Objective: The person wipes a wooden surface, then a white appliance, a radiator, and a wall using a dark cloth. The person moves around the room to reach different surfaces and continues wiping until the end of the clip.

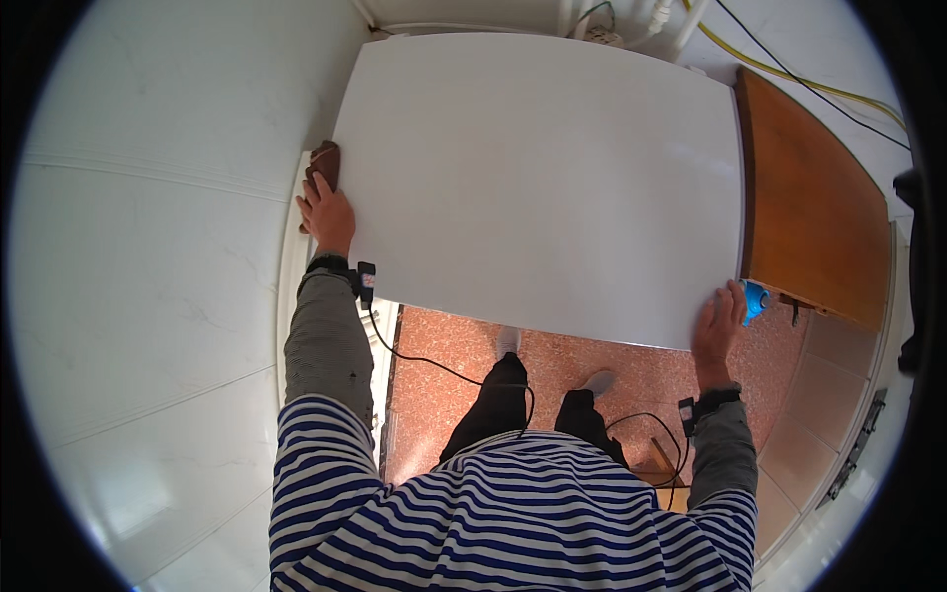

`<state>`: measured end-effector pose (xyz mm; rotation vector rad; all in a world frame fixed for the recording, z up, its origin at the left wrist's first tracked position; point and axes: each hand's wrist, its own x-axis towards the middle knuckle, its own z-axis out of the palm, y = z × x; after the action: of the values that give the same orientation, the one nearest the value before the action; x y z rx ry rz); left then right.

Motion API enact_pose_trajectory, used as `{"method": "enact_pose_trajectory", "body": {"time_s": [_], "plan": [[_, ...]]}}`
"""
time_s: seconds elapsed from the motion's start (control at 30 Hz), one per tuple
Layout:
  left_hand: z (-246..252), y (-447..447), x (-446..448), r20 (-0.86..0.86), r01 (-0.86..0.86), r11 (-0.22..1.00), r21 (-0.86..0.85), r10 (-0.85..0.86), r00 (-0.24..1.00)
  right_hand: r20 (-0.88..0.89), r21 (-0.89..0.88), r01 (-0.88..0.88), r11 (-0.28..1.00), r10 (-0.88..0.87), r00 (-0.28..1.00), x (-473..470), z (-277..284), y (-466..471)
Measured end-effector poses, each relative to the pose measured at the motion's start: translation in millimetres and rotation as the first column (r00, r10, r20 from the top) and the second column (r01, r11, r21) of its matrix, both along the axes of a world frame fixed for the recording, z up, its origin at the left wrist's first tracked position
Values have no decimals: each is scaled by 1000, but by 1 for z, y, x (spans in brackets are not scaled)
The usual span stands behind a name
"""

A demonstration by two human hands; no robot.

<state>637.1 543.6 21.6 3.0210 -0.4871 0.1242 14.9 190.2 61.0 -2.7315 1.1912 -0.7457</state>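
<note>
A broad white top [540,185], seemingly of an appliance or cabinet, fills the space before me. At its left edge my left hand [328,218] presses on a dark brown cloth [325,159], fingers spread over it. The cloth is bunched up, and part of it sticks out beyond my fingertips. My right hand [718,322] grips the near right corner of the white top, its fingers along the side edge. Just beyond those fingers a blue object [755,302] shows partly; the rest is hidden.
Pale tiled wall [155,244] rises close on the left. An orange-brown wooden panel [814,200] adjoins the top's right side. Pipes [658,16] and a yellow hose [784,72] run behind. Black cables [422,360] hang from both wrist devices above the reddish speckled floor [436,333].
</note>
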Motion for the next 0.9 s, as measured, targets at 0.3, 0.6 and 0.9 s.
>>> {"method": "enact_pose_trajectory", "body": {"time_s": [0.3,0.6,0.9], "plan": [[7,-87,-144,36,114,992,-48,-113,993,92,42,9,999,-13,996,-4,-1,-1],[13,-200,-353,109,497,858,-133,-485,868,365,135,62,989,-108,925,-31,-4,15],[24,-289,-569,102,778,539,-324,-797,595,32,495,265,827,-322,946,-310,-43,140]]}}
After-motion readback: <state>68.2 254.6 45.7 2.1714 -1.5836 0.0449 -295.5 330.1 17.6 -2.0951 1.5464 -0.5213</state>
